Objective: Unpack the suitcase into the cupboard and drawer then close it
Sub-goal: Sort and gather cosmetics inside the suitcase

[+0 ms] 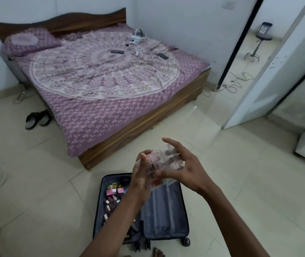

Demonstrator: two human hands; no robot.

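We see a clear plastic box held up between both hands, above the far end of the open suitcase. Box is blurred; pink and red bits show through it, no readable label.

Left hand: palm against the box's left side, fingers pointing up and wrapped on its near face, thumb up by the top edge. Forearm comes in from bottom centre.

Right hand: over the box's right side, fingers curled round the top and far face, index finger stretched out toward the bed. Forearm comes in from bottom right. Both hands grip the box.

Suitcase lies flat and open on the tiled floor, wheels toward us. Left half holds small cosmetic boxes, pink and dark, writing too small to read. Right half shows grey ribbed lining.

Bare toes just beside the near edge of the suitcase.

Beyond: bed with purple mandala sheet, pillow at the head, white headset and two dark phones on it. Black sandals on the floor left of the bed. White door open at right, stool past it, cables at the doorway.
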